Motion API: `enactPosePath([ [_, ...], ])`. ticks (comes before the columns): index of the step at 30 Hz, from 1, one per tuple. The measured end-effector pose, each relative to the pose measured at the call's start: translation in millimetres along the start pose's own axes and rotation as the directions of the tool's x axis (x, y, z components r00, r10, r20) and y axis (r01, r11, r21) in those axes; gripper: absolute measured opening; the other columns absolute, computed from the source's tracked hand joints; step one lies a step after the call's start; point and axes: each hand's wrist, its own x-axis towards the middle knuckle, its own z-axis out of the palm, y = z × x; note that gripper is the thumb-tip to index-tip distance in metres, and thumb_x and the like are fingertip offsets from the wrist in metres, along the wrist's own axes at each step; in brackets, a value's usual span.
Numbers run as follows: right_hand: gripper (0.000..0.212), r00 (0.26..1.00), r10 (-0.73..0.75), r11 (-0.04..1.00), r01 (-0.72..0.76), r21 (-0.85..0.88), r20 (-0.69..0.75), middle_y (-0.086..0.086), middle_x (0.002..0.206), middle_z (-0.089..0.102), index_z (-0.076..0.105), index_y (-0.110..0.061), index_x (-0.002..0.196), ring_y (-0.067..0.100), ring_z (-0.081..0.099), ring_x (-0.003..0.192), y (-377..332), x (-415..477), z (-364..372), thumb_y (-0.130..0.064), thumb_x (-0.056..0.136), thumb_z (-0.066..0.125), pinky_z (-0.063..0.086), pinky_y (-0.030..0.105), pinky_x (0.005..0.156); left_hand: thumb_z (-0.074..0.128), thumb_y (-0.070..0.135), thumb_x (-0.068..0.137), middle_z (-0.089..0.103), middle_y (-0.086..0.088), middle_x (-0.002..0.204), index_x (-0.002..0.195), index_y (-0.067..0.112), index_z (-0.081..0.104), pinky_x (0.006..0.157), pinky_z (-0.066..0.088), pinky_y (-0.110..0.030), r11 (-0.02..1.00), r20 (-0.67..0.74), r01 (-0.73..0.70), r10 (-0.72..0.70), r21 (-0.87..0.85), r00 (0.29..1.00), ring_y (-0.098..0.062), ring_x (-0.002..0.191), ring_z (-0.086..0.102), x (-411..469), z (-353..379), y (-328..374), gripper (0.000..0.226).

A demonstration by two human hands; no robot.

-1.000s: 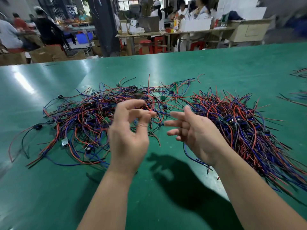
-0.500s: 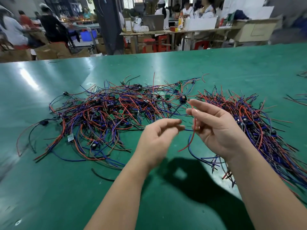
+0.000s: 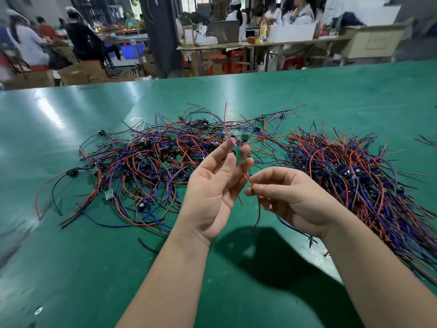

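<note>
Status: one unit in hand, a lot left. My left hand (image 3: 212, 192) is raised off the glossy green table (image 3: 236, 280), palm toward me and fingers nearly straight, with a small green circuit board (image 3: 239, 155) nipped between the fingertips. Its thin red lead wire (image 3: 259, 209) drops from the board and passes through my right hand (image 3: 290, 200), which pinches it between thumb and forefinger just below the board; the other fingers are loosely curled. The free end of the red lead dangles clear of the table. A purple lead (image 3: 220, 121) from the same board trails up and away over the heap, blurred, so I can't tell where it ends. My read is that I'm straightening this unit's leads before it goes on the stack. To my right is a combed bundle of red, blue and black wires (image 3: 354, 176), with the strands lying roughly parallel, which looks like the finished lot. To the left and centre is a tangled heap of the same wired boards (image 3: 146, 166), strands crossing every way, which looks like the backlog. The two are similar in bulk, so I'd call it roughly halfway. Left to do: finish this red lead, add the unit to the bundle, then work through the tangle.
</note>
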Motion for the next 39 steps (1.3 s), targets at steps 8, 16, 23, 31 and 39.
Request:
enactPosePath([
  [8, 0.028, 0.973, -0.105, 0.98, 0.136, 0.144, -0.208, 0.004, 0.073, 0.065, 0.069, -0.008, 0.093, 0.008, 0.047, 0.048, -8.0, 0.3, -2.6, -0.019, 0.068, 0.065, 0.042, 0.016, 0.05, 0.082, 0.011, 0.068, 0.071, 0.009, 0.076, 0.095, 0.028, 0.069, 0.061, 0.052, -0.021, 0.681, 0.073, -0.219, 0.236, 0.699, 0.969, -0.006, 0.059, 0.061, -2.2, -4.1, -12.6, 0.035],
  [16, 0.014, 0.911, -0.225, 0.95, 0.128, -0.284, -0.345, -0.004, 0.058, 0.063, 0.07, -0.011, 0.071, 0.004, 0.051, 0.044, -39.5, 2.8, -9.9, -0.02, 0.061, 0.072, 0.043, 0.012, 0.044, 0.07, 0.044, 0.081, 0.067, 0.006, 0.107, 0.115, 0.023, 0.065, 0.093, 0.045, -0.021, 0.25, 0.099, -0.122, 0.102, 0.961, 0.99, -0.005, 0.096, 0.061, -0.4, -12.7, -14.8, 0.041],
  [23, 0.012, 0.776, -0.468, 0.846, 0.255, -0.469, -0.422, 0.003, 0.074, 0.068, 0.064, -0.017, 0.079, 0.011, 0.071, 0.069, -121.5, 86.6, -41.6, -0.007, 0.086, 0.066, 0.048, 0.018, 0.054, 0.049, 0.04, 0.094, 0.017, -0.01, 0.157, 0.129, 0.031, 0.051, 0.116, 0.005, -0.047, -0.194, -0.439, 0.499, 0.282, 0.844, 0.853, -0.028, 0.146, 0.007, 5.9, -60.3, 16.9, 0.036],
  [31, 0.019, 0.63, -0.6, 0.767, 0.277, -0.579, -0.493, 0.0, 0.08, 0.066, 0.064, -0.022, 0.081, 0.01, 0.063, 0.074, -115.3, 146.2, -57.5, -0.006, 0.089, 0.059, 0.049, 0.021, 0.06, 0.045, 0.023, 0.095, 0.054, -0.001, 0.119, 0.119, 0.027, 0.057, 0.11, 0.014, -0.051, -0.242, -0.472, 0.579, 0.382, 0.778, 0.794, -0.025, 0.121, 0.042, 11.4, -67.3, 17.2, 0.027],
  [39, 0.079, 0.825, -0.349, 0.496, -0.241, -0.835, -0.445, 0.008, 0.146, 0.041, 0.014, -0.029, 0.15, 0.013, 0.05, 0.061, -113.3, 159.3, -61.1, 0.007, 0.089, 0.048, 0.038, 0.017, 0.034, 0.051, 0.032, 0.092, 0.064, 0.003, 0.1, 0.111, 0.031, 0.065, 0.096, 0.032, -0.04, 0.023, -0.334, 0.388, 0.557, 0.921, 0.76, -0.019, 0.093, 0.055, 10.4, -59.0, 23.4, 0.023],
])
